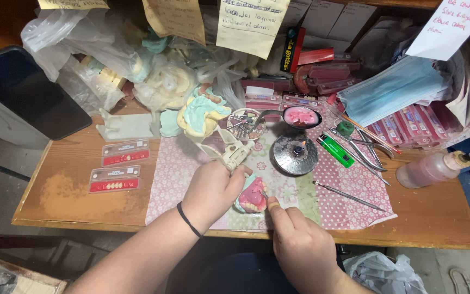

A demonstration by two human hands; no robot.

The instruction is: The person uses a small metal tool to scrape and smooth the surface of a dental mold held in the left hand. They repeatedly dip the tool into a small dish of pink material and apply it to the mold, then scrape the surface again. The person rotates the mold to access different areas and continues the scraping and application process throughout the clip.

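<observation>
My left hand (211,191) grips a dental articulator (234,152) carrying a pink wax denture with teeth (253,198) on a pale green plaster cast. A black band circles that wrist. My right hand (299,245) is closed, its thumb and fingertip pressed against the right edge of the pink wax denture; a small tool may be in it, but I cannot tell. Both hands work over a pink floral mat (333,201) at the front of the wooden table (72,196).
A small spirit burner (295,153) with a spoon of pink wax (301,116) stands behind the hands. Green lighter (336,151), pliers (366,149) and a metal pick (349,196) lie right. Tooth cards (115,179) lie left; a plastic bottle (433,169) far right; plaster casts (202,111) behind.
</observation>
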